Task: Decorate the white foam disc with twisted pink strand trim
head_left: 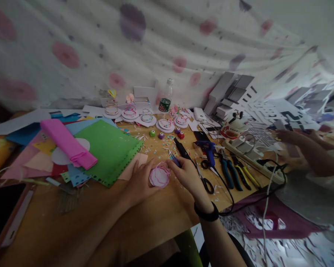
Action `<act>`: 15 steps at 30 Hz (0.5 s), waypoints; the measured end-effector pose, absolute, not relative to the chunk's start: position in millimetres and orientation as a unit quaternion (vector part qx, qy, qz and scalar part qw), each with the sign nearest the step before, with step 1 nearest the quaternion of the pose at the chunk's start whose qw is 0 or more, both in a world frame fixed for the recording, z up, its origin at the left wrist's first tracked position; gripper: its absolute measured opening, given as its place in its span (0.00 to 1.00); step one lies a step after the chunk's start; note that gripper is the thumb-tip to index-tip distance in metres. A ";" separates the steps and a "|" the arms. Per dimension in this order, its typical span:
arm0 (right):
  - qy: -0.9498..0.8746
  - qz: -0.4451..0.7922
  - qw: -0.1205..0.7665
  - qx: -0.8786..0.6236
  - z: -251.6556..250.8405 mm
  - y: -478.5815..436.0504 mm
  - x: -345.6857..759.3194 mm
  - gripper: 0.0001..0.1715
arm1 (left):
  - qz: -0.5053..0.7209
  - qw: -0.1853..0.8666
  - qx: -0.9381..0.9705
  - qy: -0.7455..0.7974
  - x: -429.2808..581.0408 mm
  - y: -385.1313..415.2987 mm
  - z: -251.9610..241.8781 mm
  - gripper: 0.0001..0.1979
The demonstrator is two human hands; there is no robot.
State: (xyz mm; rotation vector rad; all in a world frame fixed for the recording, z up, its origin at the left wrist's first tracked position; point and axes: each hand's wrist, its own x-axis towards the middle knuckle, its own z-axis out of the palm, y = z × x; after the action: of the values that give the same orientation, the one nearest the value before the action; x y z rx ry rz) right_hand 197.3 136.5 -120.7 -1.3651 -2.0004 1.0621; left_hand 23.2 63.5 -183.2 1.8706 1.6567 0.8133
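A small round white disc (pixel 159 178) with pink string looped around its rim lies at the table's front. My left hand (pixel 140 181) curls around the disc's left side, thumb along its near edge and fingers at the far edge. Just right of the disc, my right hand (pixel 186 172) pinches a slim purple tool (pixel 176 160) with thin pale tips, which looks like tweezers. Its tips point away from me, past the disc's upper right. Most of the tool is hidden by the fingers. Scissors (pixel 208 185) lie beside my right hand.
A blue glue gun (pixel 208 150), pliers (pixel 228 170) and a power strip (pixel 253 163) with cables lie right. Green foam sheets (pixel 105 148) and a pink roll (pixel 66 142) lie left. Behind stand decorated discs (pixel 147 119) and a bottle (pixel 165 98). Another person's arm (pixel 303 148) is far right.
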 end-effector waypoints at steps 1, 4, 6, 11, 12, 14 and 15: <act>-0.734 0.387 0.240 -0.504 -119.9 140.6 193.9 0.20 | 0.302 0.257 0.690 0.606 22.9 63.3 -183.2 0.46; -0.732 0.387 0.223 -0.514 -117.3 152.5 183.9 0.18 | 0.310 0.259 0.691 0.599 22.2 63.5 -182.2 0.47; -0.726 0.397 0.210 -0.521 -115.9 159.5 178.0 0.17 | 0.314 0.256 0.694 0.595 22.0 63.5 -181.5 0.47; -0.698 0.455 0.150 -0.533 -112.2 174.4 166.1 0.15 | 0.321 0.250 0.704 0.582 21.8 62.3 -182.0 0.44; -0.692 0.465 0.137 -0.534 -111.4 176.8 164.2 0.16 | 0.323 0.249 0.703 0.582 21.8 62.1 -182.5 0.44; -0.685 0.481 0.118 -0.535 -109.8 180.0 161.6 0.16 | 0.331 0.250 0.699 0.583 22.0 61.9 -183.9 0.44; -0.683 0.486 0.113 -0.533 -109.1 180.5 160.9 0.17 | 0.335 0.251 0.694 0.585 22.2 61.9 -184.7 0.44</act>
State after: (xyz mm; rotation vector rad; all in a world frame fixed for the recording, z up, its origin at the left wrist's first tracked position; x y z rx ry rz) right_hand 160.9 180.5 -109.1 -1.5648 -2.0033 1.4263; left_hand 22.2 61.9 -184.7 1.8902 1.5931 0.9122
